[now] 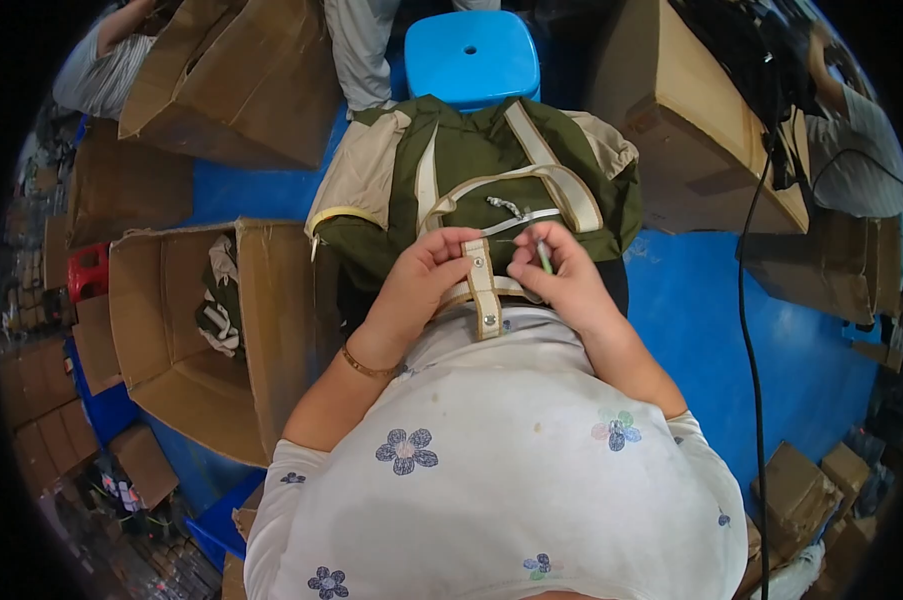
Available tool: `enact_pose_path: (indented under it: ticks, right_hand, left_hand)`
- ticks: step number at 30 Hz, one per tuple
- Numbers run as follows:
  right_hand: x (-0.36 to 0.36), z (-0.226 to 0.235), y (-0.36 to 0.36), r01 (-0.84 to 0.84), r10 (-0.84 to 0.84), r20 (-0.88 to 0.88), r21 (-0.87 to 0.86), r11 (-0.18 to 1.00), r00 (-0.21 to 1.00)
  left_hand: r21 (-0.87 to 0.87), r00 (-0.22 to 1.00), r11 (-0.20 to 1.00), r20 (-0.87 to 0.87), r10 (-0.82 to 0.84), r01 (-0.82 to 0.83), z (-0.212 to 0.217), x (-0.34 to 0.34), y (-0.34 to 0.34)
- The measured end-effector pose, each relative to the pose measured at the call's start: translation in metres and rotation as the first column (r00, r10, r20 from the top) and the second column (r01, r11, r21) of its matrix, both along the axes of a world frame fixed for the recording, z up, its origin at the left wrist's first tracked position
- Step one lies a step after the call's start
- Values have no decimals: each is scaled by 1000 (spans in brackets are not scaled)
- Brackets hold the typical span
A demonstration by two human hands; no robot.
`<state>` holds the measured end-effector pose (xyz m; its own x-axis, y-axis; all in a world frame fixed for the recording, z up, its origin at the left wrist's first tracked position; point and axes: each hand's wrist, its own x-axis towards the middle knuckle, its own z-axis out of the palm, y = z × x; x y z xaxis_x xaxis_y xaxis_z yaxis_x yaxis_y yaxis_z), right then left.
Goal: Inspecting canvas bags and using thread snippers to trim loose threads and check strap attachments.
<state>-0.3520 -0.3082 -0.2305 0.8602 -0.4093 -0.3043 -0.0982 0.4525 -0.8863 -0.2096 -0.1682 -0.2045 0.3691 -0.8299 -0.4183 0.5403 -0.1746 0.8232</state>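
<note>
the left hand (426, 275) pinches a beige strap (484, 290) with metal studs, fingers closed on its upper end; the right hand (561, 275) is closed around a thin pale green tool (544, 257), its tip near the strap; both hands rest on an olive green jacket (471, 170) with beige trim, which lies across the lap and drapes forward against a blue stool (471, 55); an open cardboard box (186, 330) stands just to the left, holding 1 bundle of dark and pale cloth (219, 300); bigger cardboard boxes (241, 80) close in at upper left and upper right; a black cable (751, 330) hangs down the right side over the blue floor (711, 320); the only open room is that strip of floor on the right; other people's sleeves show at both top corners.
</note>
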Motion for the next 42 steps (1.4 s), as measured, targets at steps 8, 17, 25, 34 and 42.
enact_pose_path:
  ticks: [8, 17, 25, 34, 42]
  right_hand:
    - [3, 8, -7, 82, -82, -59, 3, 997, 995]
    - [0, 9, 2, -48, 45, 30, 106, 993, 999]
    - [-1, 9, 9, -127, 134, -26, 193, 973, 991]
    - [-1, 1, 10, -5, -1, 35, 171, 985, 999]
    - [-3, 3, 10, 75, -83, 38, 178, 981, 996]
  left_hand:
    - [50, 987, 988, 64, -147, 144, 2, 9, 9]
    - [-156, 825, 987, 563, 47, 50, -8, -4, 3]
    - [-198, 512, 976, 850, 126, 88, -12, -5, 3]
    - [-135, 573, 980, 819, 26, 148, -2, -7, -2]
    - [-139, 585, 973, 811, 5, 185, 2, -9, -4]
